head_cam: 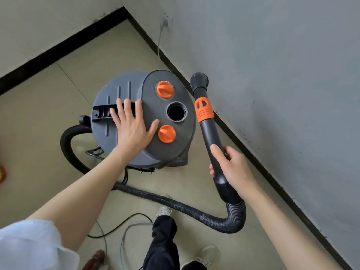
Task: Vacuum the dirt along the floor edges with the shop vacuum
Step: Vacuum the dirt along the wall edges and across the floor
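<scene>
Grey plastic fills the middle of the shot: the shop vacuum sits on the tiled floor, just beside the black baseboard of the right-hand wall. Left hand lies flat on the vacuum's lid, fingers straight and spread, gripping nothing, thumb reaching toward the nearer orange knob. Right hand is wrapped round the black wand, thumb laid along the top, well down near where the ribbed hose joins.

Now the geometry that matters. The wand's long axis runs up and away from the right hand, roughly parallel to the baseboard, and its nozzle end sits at the far tip, close against the foot of the wall, whether it touches I cannot tell. So the edge to be cleaned lies forward and to the right of the hands, and the right hand is plainly the one nearer it. My read: the next sweep follows that black strip toward the corner, with the hose looping behind across the floor and likely to drag.
</scene>
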Demonstrator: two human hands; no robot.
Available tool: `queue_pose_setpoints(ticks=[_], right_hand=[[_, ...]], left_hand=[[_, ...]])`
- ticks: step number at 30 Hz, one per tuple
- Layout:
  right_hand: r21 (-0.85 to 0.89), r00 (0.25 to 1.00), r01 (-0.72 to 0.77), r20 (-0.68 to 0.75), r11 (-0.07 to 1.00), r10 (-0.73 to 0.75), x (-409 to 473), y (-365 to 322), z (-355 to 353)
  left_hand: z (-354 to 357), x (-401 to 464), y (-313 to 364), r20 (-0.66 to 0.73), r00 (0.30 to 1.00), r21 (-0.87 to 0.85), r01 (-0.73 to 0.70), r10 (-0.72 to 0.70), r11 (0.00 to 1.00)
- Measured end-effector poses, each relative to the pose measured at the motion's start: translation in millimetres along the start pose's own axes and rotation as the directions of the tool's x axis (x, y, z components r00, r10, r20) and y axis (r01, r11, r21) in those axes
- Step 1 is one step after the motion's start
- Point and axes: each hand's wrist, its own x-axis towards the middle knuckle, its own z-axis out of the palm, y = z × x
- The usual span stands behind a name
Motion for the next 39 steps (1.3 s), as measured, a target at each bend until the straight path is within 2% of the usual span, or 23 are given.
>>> queue_pose_setpoints(ticks=[9,20,27,32,39], right_hand=[[0.045,0.998,-0.009,-0.06,0.999,0.012,-30,38,-39],[0.223,0.965,-0.044,-0.241,0.974,0.099,-92,120,-108],[0.34,0.93,-0.026,-0.336,0.94,0.148,-128,179,-146],[0.337,0.903,-0.022,-0.397,0.941,0.164,-156,221,-175],[0.453,0.854,-0.023,-0.454,0.891,0.253,-202,281,-209]], left_hand=[[32,-53,76,0.026,0.999,-0.04,-0.024,0.025,0.999],[60,-104,162,0.089,0.973,-0.03,-0.212,0.214,0.977],[81,-144,229,0.124,0.931,-0.037,-0.34,0.342,0.94],[100,-177,278,0.156,0.883,-0.03,-0.444,0.443,0.896],[122,-226,351,0.224,0.839,0.013,-0.511,0.496,0.859]])
